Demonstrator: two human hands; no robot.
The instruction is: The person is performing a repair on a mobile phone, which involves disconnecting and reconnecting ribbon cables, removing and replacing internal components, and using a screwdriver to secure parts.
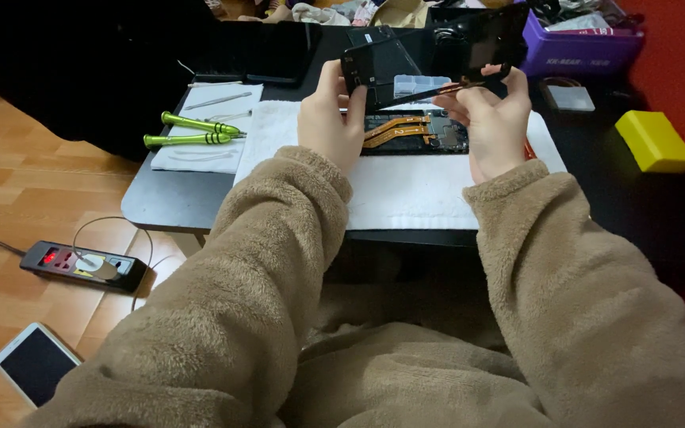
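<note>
My fuzzy tan sleeves [263, 317] fill the bottom of the frame, nearest the lens; above them my left hand [329, 119] has its grip closed on the left edge of a black panel [378, 67], thumb and fingers pinching it, held tilted just above centre; my right hand [491, 119] grips the other end, a dark glossy piece [489, 40] at upper centre-right, fingers wrapped on its lower edge, with a thin copper-coloured strip [449, 89] running past my fingertips; whether the two dark pieces are joined I cannot tell. Below the hands, an opened device with orange ribbon cables [406, 131] lies on a white cloth [406, 194] on the dark bench [168, 202]. A small clear plastic box [420, 84] sits behind it. At upper left, two green-handled screwdrivers [192, 131] and a pair of metal tweezers [217, 101] rest on white paper [200, 154]; a yellow block [654, 141] lies at right, a purple bin [580, 47] at upper right. On the wooden floor, lower left, a power strip [81, 265] and a white phone [35, 363].
</note>
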